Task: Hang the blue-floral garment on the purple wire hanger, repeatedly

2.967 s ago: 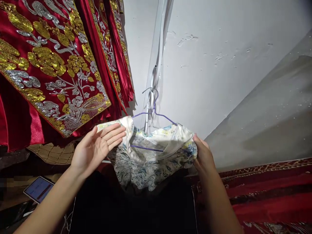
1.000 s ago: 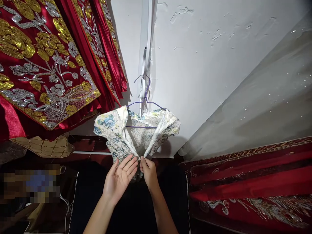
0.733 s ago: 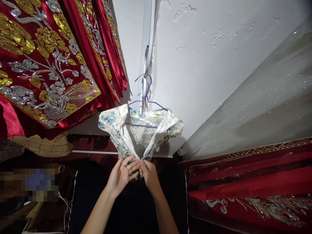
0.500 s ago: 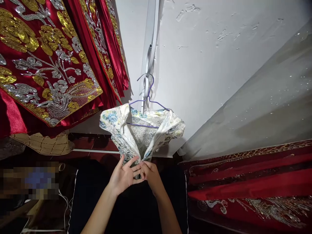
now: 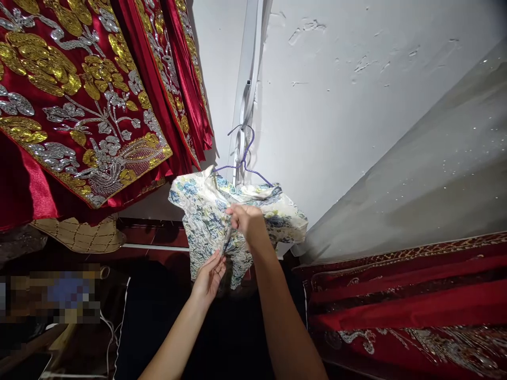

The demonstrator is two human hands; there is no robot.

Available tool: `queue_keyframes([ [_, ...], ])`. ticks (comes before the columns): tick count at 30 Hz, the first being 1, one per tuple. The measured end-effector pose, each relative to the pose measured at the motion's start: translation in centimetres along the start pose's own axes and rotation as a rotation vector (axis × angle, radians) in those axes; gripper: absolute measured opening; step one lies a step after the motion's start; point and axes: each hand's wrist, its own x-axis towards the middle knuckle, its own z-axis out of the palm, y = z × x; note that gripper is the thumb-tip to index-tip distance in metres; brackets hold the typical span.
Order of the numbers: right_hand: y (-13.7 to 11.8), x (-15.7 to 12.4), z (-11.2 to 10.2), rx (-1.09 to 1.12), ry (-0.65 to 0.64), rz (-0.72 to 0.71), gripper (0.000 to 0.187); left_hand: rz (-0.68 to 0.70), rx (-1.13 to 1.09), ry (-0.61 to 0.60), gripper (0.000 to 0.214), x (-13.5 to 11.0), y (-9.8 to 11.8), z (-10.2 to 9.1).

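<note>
A short-sleeved white, blue and yellow floral garment (image 5: 204, 211) hangs from a purple wire hanger (image 5: 253, 171), its zipper side facing me. My right hand (image 5: 247, 216) is closed in a pinch at the top of the front seam, just under the neckline, on what looks like the zipper pull; the fingers hide the pull itself. Lower on the same seam, my left hand (image 5: 209, 274) pinches the fabric and draws it taut. Between both hands the two edges lie together in a slanting line.
The hanger hooks onto a white metal stand (image 5: 247, 63) by the wall (image 5: 317, 132). Red garments with gold and silver sequins (image 5: 95, 105) hang at left. A sparkling pale gown (image 5: 443, 179) and red embroidered cloth (image 5: 415, 311) fill the right. A beige beaded cloth (image 5: 83, 235) sits lower left.
My right hand has moved up the front seam from the bottom of the open V, and the neckline has closed. My left hand has gone from spread fingers to a pinch.
</note>
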Motion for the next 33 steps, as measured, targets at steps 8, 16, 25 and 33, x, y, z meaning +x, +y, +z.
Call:
queue_keyframes([
  [8,-5.1,1.3,-0.9,0.043,0.037,-0.183,0.027,-0.084,0.093,-0.023,0.049,-0.7,-1.6,-0.8],
  [16,-3.2,0.2,-4.0,-0.004,0.013,-0.147,0.031,-0.195,0.236,-0.713,0.087,-6.9,8.0,6.3],
  [25,-2.8,-1.4,-4.4,-0.130,0.021,-0.211,0.037,0.112,0.496,-0.805,0.089,-5.1,12.1,14.1],
  [33,-4.1,-3.7,-4.1,-0.221,0.015,-0.279,0.036,0.387,0.742,-0.821,0.063,-3.5,12.0,15.6],
])
